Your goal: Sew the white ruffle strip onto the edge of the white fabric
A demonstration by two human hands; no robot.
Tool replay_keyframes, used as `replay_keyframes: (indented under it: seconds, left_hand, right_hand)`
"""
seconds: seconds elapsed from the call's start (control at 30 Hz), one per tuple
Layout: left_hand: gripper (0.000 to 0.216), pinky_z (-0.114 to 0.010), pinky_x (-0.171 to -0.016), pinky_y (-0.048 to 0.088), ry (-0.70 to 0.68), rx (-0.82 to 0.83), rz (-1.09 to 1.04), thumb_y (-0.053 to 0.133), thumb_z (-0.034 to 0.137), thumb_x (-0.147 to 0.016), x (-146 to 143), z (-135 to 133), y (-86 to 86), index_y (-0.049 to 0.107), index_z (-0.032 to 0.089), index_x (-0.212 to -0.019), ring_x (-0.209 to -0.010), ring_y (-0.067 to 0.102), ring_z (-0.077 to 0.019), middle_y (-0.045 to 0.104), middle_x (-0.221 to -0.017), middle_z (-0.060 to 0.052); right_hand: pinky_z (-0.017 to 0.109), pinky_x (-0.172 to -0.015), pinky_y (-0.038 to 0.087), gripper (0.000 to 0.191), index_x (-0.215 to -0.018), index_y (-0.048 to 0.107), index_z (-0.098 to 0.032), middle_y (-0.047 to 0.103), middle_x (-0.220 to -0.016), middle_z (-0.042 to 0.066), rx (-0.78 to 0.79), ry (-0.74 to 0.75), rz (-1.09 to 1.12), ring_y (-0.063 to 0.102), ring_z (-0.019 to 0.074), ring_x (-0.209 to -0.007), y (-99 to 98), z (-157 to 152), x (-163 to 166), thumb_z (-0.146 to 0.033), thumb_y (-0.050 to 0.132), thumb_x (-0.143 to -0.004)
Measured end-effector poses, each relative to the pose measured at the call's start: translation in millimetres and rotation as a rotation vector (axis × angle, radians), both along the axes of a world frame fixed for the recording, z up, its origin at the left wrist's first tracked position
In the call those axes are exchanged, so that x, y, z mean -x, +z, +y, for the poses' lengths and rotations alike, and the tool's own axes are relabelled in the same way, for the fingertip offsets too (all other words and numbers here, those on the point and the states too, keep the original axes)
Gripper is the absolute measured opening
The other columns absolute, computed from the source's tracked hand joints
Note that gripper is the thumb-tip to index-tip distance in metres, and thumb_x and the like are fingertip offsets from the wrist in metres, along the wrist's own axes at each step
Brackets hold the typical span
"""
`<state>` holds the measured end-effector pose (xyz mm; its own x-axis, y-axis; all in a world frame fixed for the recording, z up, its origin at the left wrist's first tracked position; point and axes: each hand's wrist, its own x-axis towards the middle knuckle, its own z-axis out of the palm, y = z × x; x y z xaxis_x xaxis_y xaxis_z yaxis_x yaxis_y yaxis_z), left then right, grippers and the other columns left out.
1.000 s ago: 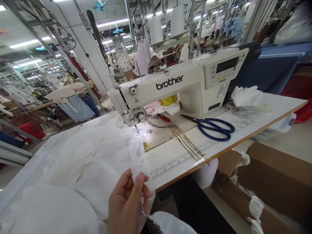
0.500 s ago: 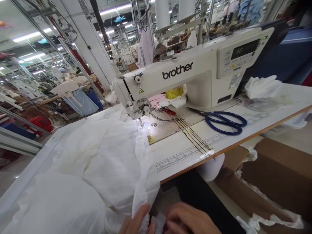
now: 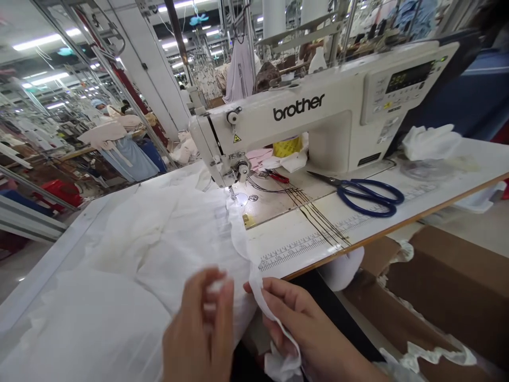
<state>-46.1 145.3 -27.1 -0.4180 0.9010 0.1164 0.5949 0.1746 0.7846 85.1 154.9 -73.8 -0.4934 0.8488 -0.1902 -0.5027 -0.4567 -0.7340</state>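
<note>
My right hand (image 3: 304,326) grips a narrow white fabric strip (image 3: 254,284) between thumb and fingers at the table's front edge. The strip runs up to the presser foot (image 3: 231,195) of the white sewing machine (image 3: 338,114), and its loose end hangs below my hand. My left hand (image 3: 199,323), smeared by motion, is raised just left of the strip, over the white cloth (image 3: 115,297). Its fingers are curved and apart, with no held thing visible. The cloth spreads over the table left of the needle.
Blue-handled scissors (image 3: 368,196) and a red-handled small tool (image 3: 277,176) lie on the table right of the needle. Dark threads (image 3: 318,217) cross the printed ruler (image 3: 294,249). Crumpled white fabric (image 3: 431,140) sits at the right. Below stands a brown cardboard box (image 3: 457,281).
Both hands have risen from the lower edge. My left hand has come off the strip and moved left; my right now holds the strip, which bows to the right. The view has shifted slightly.
</note>
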Motion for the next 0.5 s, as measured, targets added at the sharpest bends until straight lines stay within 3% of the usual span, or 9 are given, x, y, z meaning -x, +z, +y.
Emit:
replay_keyframes:
  seconds: [0.07,0.17,0.27,0.33,0.4,0.47,0.5]
  left_hand:
    - [0.046,-0.027,-0.064,0.047,-0.177,-0.025,0.035,0.052,0.053,-0.084,8,41,8.5,0.053,0.024,-0.119,-0.07,0.061,-0.0166,0.065,-0.101,-0.005]
    - [0.052,-0.023,-0.052,0.041,-0.468,0.118,-0.143,0.054,0.045,-0.084,15,95,7.3,0.044,0.02,-0.128,-0.06,0.054,-0.0137,0.059,-0.075,-0.001]
    - [0.046,-0.021,-0.051,0.041,-0.515,0.102,-0.192,0.058,0.036,-0.081,24,117,3.3,0.047,0.018,-0.122,-0.057,0.05,-0.012,0.054,-0.066,0.003]
    - [0.041,-0.023,-0.06,0.043,-0.41,0.032,-0.124,0.058,0.036,-0.08,31,107,6.0,0.052,0.019,-0.117,-0.065,0.054,-0.0134,0.059,-0.074,0.001]
    - [0.035,-0.024,-0.066,0.043,-0.267,-0.052,0.034,0.06,0.04,-0.08,36,79,10.0,0.059,0.021,-0.109,-0.073,0.058,-0.0151,0.063,-0.082,-0.001]
    - [0.027,-0.023,-0.065,0.042,-0.136,-0.073,0.223,0.059,0.047,-0.079,36,39,7.3,0.066,0.025,-0.091,-0.065,0.058,-0.014,0.065,-0.075,0.002]
    - [0.03,-0.022,-0.06,0.041,-0.089,-0.002,0.239,0.056,0.052,-0.08,33,17,1.2,0.067,0.024,-0.079,-0.056,0.055,-0.0128,0.062,-0.064,0.002]
  right_hand:
    - [0.011,-0.036,0.02,0.036,-0.106,0.058,-0.013,0.039,-0.046,-0.009,0.031,0.031,0.097,0.018,0.0007,-0.035,7.3,3,0,-0.044,0.06,-0.09]
    - [0.013,-0.035,0.018,0.035,-0.115,0.055,-0.014,0.038,-0.045,-0.01,0.122,0.092,0.185,0.014,0.0021,-0.034,10.0,7,-1,-0.039,0.059,-0.091]
    - [0.014,-0.039,0.022,0.038,-0.104,0.058,-0.013,0.041,-0.049,-0.007,0.007,0.086,0.013,0.023,0.0029,-0.038,-0.6,5,-6,-0.048,0.057,-0.09]
    - [0.016,-0.047,0.029,0.043,-0.086,0.057,-0.013,0.045,-0.06,-0.002,-0.159,0.037,-0.246,0.036,0.0054,-0.05,-12.5,-1,-9,-0.055,0.054,-0.089]
    - [0.02,-0.055,0.034,0.048,-0.074,0.05,-0.014,0.046,-0.068,0.001,-0.312,0.009,-0.49,0.042,0.0095,-0.061,-25.0,-11,-12,-0.059,0.046,-0.091]
    - [0.023,-0.058,0.034,0.049,-0.072,0.045,-0.016,0.046,-0.069,0.001,-0.41,0.032,-0.68,0.043,0.0117,-0.063,-37.3,-23,-12,-0.058,0.034,-0.095]
    - [0.024,-0.058,0.034,0.048,-0.072,0.042,-0.017,0.046,-0.067,0.002,-0.432,0.065,-0.745,0.044,0.0125,-0.062,-43.7,-30,-12,-0.057,0.03,-0.096]
